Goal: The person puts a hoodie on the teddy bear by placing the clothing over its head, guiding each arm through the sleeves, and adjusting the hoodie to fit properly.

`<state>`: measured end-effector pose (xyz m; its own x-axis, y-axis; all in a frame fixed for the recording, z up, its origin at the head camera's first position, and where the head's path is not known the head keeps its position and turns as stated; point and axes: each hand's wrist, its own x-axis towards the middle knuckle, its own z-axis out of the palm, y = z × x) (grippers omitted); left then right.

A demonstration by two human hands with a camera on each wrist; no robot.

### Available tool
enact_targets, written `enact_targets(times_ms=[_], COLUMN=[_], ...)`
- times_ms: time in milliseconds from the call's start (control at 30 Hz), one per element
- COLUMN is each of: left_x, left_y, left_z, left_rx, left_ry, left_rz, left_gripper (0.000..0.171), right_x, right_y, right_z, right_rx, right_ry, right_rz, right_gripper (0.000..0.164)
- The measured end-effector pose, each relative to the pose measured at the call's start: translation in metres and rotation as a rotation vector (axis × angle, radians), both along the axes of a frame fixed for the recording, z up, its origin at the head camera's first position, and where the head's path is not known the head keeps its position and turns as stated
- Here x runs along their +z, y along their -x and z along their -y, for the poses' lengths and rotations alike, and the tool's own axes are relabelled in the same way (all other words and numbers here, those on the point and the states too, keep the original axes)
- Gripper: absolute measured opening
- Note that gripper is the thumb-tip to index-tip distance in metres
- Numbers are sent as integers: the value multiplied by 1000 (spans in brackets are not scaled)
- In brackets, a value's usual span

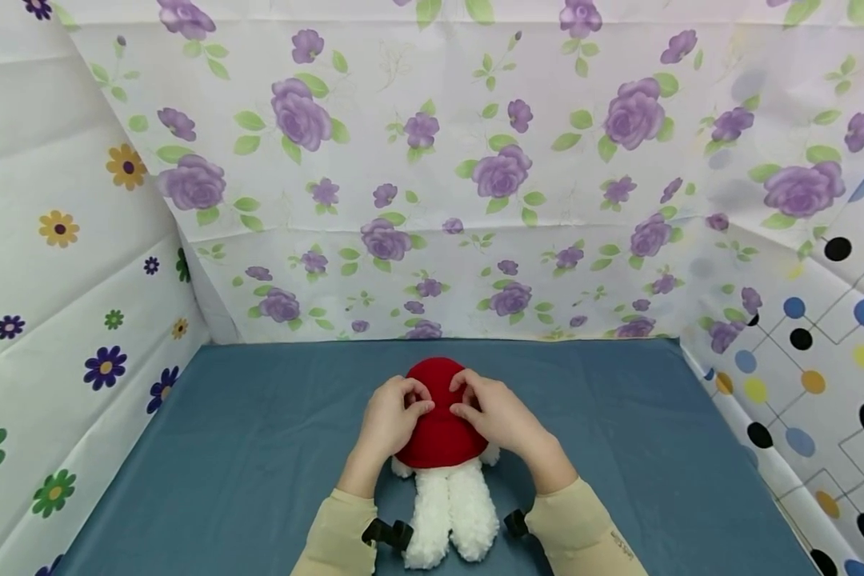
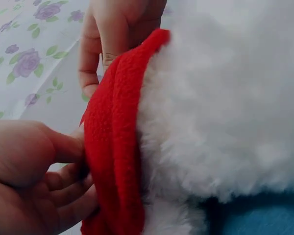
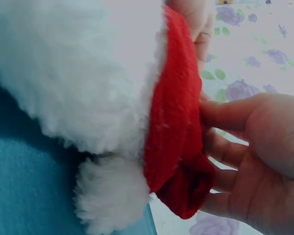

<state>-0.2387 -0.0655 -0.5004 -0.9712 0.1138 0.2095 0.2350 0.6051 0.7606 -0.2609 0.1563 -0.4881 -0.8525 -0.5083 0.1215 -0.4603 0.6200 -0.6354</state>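
A fluffy white plush toy (image 1: 450, 512) lies on the table, its two legs pointing toward me. Red fleece cloth (image 1: 439, 444) covers its head and upper body, and small white paws poke out at both sides. My left hand (image 1: 389, 416) pinches the cloth between thumb and fingers near its middle. Facing it across a small gap, my right hand (image 1: 500, 412) pinches the cloth too. The left wrist view shows a folded red edge (image 2: 125, 127) against white fur (image 2: 220, 107). In the right wrist view a loose red flap (image 3: 186, 193) hangs by the fingers. The toy's face is hidden.
A blue-grey cloth (image 1: 259, 448) covers the table. Behind it stands a purple-flowered curtain (image 1: 432, 192). White sheets with daisies (image 1: 79, 280) and coloured dots (image 1: 821, 384) close off the sides. Black wrist mounts (image 1: 387, 534) sit beside the toy's legs.
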Motion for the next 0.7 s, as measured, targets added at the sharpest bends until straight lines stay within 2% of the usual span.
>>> enact_targets(times_ms=[100, 167, 367, 533, 700], left_x=[1, 2, 2, 3, 1], left_y=[-1, -1, 0, 0, 1], left_z=[3, 6, 11, 13, 11], left_rx=[-70, -112, -203, -218, -197], left_ry=[-8, -25, -43, -46, -68], left_rz=[29, 55, 99, 113, 117], left_gripper=[13, 13, 15, 16, 13], right_x=[-3, -3, -5, -6, -3], right_y=[0, 0, -3, -3, -3], right_z=[1, 2, 4, 6, 4], right_rx=[-23, -36, -65, -62, 18], right_ry=[0, -1, -3, -21, -55], right_rz=[-25, -34, -69, -98, -63], right_gripper=[34, 36, 25, 13, 14])
